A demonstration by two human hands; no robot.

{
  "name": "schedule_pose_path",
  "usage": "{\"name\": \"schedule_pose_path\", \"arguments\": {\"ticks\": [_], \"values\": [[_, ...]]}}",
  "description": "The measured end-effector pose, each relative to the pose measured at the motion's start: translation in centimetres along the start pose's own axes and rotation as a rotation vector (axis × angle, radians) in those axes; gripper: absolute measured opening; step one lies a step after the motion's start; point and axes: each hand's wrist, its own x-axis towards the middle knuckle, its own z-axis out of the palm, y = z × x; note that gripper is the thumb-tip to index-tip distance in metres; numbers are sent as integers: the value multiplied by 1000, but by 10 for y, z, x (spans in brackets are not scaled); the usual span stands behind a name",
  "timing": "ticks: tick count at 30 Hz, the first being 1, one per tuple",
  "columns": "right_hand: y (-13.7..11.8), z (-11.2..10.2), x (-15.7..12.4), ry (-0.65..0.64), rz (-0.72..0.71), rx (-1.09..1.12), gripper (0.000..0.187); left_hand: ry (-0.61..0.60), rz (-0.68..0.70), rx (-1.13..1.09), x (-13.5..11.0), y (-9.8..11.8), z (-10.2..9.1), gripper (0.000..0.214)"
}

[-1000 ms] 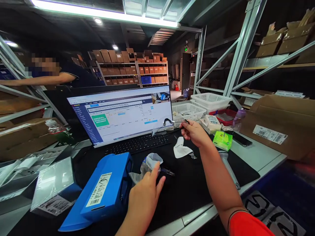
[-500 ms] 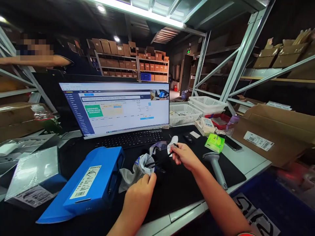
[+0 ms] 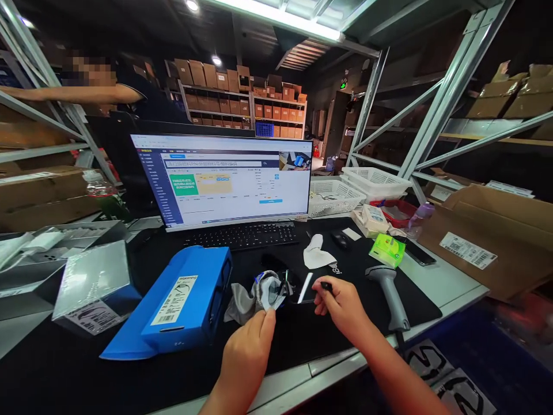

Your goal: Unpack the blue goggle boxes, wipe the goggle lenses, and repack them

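Blue box (image 3: 190,305) set down, flap spread | grey pouch (image 3: 241,304) pinched at its rim by left hand (image 3: 247,343), mouth apparently opened | dark slim piece (image 3: 327,286) gripped in right hand (image 3: 341,302) beside pouch; judged not fully inserted, far end unclear

There are two hands (image 3: 248,346) (image 3: 345,308), one pouch (image 3: 242,302), one keyboard (image 3: 242,235), one mouse (image 3: 341,240), one scanner (image 3: 392,297).

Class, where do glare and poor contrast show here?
Head view: the tube light glares white; head view: the silver box shines on top; head view: the dark item in the right hand is hard to make out against the black mat.
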Motion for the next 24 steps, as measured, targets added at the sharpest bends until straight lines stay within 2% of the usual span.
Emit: {"name": "schedule_pose_path", "arguments": {"ticks": [2,7,10,13,15,18,21,24], "values": [[1,6,-6,-14,34,67,49,-10,44,-31,2,4,-1,26],[-1,25,-8,-44,264,368,63,-48,73,-80,1,11,-6,29],[5,31,-15,-123,265,377,64,-33,49,-95,-7,7,-10,28],[13,31,-26,-233,158,320,60,7,21,-117,-18,0,-11,25],[17,28,-30,-268,31,177,45,22,8,-137,-26,-4,-10,24],[18,17,-30,-224,-198,-158,28,25,-6,-176,-39,-5,-9,22],[16,3,-26,-207,-332,-407,18,4,-34,-228,-51,-7,-15,18],[16,-7,-26,-250,-434,-535,24,-51,-247,-363,-44,-20,-28,17]]}}
